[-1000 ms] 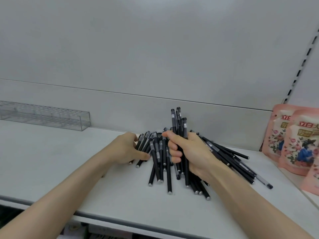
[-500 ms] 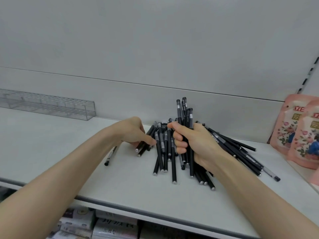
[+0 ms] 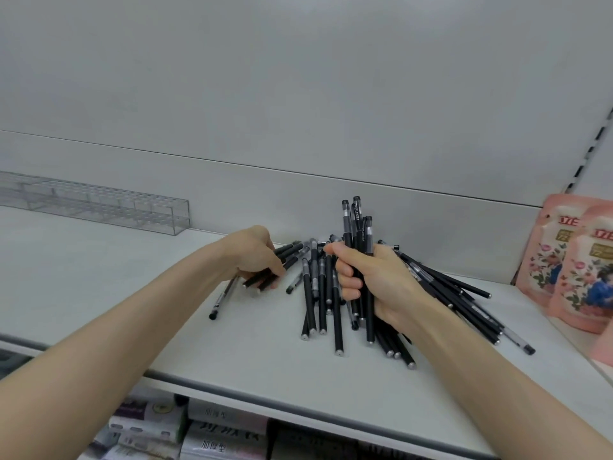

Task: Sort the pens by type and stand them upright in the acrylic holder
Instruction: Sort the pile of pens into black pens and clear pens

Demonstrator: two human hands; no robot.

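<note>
Left hand (image 3: pixel 258 257) now grips a few black pens (image 3: pixel 265 281), a clear pen (image 3: pixel 221 299) split off toward the shelf's (image 3: pixel 99 293) left edge. Right hand (image 3: pixel 374 283) clenches the upright bundle (image 3: pixel 356 224) — sorting's begun.

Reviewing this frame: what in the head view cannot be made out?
All in the head view:
- Acrylic holder: its left end is cut off by the frame edge.
- Left hand: its back hides whether the fingers grip the loose pens beneath.
- Bundle of pens in the right hand: fingers hide the count; print too small to read.
- Pink pouches: cut off by the right edge.
</note>
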